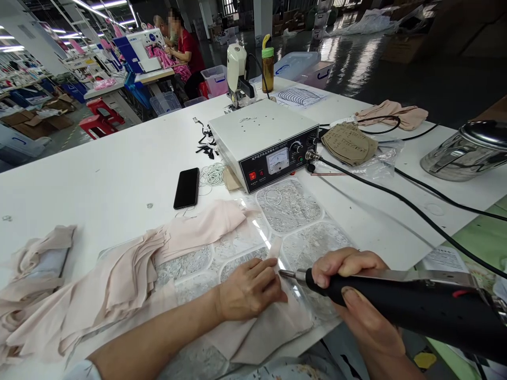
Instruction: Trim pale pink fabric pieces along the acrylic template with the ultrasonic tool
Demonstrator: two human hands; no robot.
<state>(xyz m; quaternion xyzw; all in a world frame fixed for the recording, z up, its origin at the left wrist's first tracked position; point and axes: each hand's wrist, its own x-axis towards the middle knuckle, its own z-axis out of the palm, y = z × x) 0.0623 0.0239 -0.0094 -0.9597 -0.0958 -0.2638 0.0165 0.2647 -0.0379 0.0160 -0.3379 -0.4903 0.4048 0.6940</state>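
Observation:
My right hand (356,285) grips a black handheld ultrasonic welding gun (415,309), its metal tip pointing left. The tip sits just to the right of my left hand (253,287), by a strip of pale pink fabric (273,327). My left hand is closed on that fabric, fingers bent, holding it against a clear mat with stone-patterned panels (301,206). Part of the fabric lies hidden under my palm. Left of it, more pale pink fabric pieces (127,285) lie layered across the mat and table.
A control box with a meter (277,161) stands behind the mat, its black cable (380,192) running right. Around it are a phone (186,188), a coil of thin cord (214,175), brown card templates (348,144), a bottle (268,71) and a metal pot (467,153). People sit at sewing machines beyond.

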